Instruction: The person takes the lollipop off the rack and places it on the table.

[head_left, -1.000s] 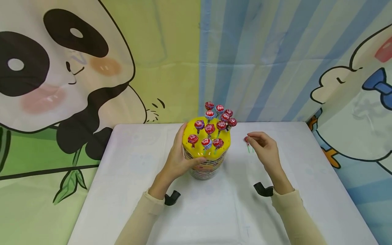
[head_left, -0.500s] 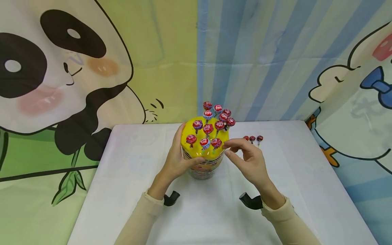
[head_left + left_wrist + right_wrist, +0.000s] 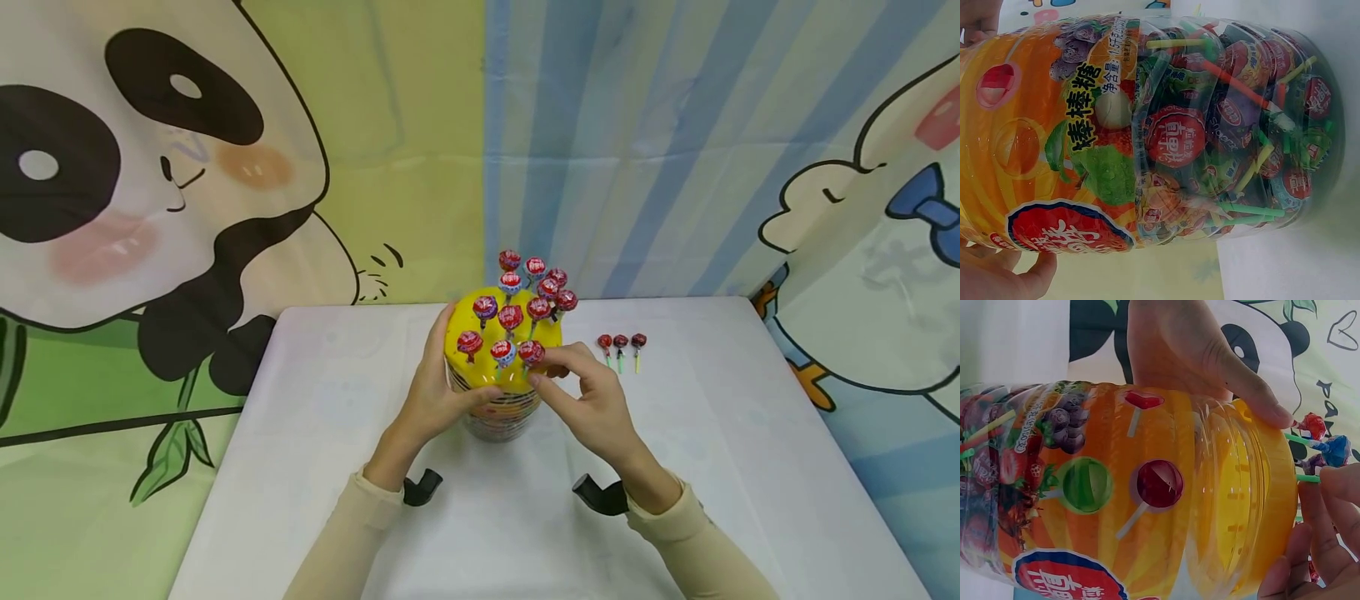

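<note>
A clear plastic jar (image 3: pixel 1235 125) full of wrapped lollipops stands on the table, with an orange fruit-print label. Its yellow lid (image 3: pixel 467 315) bears several red, blue and purple wrapped lollipops standing upright on their sticks. My left hand (image 3: pixel 438 387) grips the jar around the lid's left side, thumb across the front. At the front right of the lid, my right hand (image 3: pixel 592 404) pinches a red-wrapped lollipop (image 3: pixel 532 353) by its stick. In the right wrist view, the fingertips of the right hand (image 3: pixel 1329 531) close on a green stick (image 3: pixel 1307 479) right at the lid's face.
Three loose lollipops (image 3: pixel 620 342) lie side by side on the white table (image 3: pixel 705 392), right of the jar. A black curved mount (image 3: pixel 600 495) juts from each wrist. Behind the table hangs a printed cloth (image 3: pixel 420 150) with a panda and stripes.
My right hand has left the loose lollipops on the right and moved left to the lid, where it now pinches a standing lollipop. The left hand keeps its grip on the jar.
</note>
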A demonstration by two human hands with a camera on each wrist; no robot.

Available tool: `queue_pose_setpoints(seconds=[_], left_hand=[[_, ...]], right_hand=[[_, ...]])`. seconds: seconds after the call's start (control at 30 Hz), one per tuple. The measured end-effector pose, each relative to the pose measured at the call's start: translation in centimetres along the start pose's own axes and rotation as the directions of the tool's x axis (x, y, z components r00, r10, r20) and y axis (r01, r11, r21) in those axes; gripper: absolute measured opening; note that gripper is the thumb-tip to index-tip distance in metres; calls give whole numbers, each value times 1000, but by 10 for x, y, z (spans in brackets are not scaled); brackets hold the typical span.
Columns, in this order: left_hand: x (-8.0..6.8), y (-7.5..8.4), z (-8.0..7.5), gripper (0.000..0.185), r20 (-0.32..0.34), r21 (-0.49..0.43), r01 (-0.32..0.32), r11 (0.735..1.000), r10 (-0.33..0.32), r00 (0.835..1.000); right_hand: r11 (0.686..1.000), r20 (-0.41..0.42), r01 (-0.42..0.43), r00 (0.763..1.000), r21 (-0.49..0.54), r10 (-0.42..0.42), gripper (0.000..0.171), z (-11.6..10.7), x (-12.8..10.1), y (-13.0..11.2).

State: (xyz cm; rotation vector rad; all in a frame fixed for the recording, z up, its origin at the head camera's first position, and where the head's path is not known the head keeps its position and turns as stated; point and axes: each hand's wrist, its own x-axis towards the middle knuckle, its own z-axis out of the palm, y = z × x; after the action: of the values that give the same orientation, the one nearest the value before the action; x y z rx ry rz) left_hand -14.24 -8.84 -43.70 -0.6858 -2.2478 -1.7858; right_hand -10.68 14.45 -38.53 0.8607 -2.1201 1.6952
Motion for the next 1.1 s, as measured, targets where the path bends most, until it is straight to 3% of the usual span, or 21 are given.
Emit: queue_pose_setpoints(seconds=[0.9,1.1], left_hand=[[0,0,1,114,2,-9,15,1000,-15,1000],[-1,15,-1,115,4,-15,33,999,-33,999]], right_hand=[[996,29,-3,1000,-92,5,24,3,4,-2],[997,11,-9,1000,-81,10,26,5,2,-2]])
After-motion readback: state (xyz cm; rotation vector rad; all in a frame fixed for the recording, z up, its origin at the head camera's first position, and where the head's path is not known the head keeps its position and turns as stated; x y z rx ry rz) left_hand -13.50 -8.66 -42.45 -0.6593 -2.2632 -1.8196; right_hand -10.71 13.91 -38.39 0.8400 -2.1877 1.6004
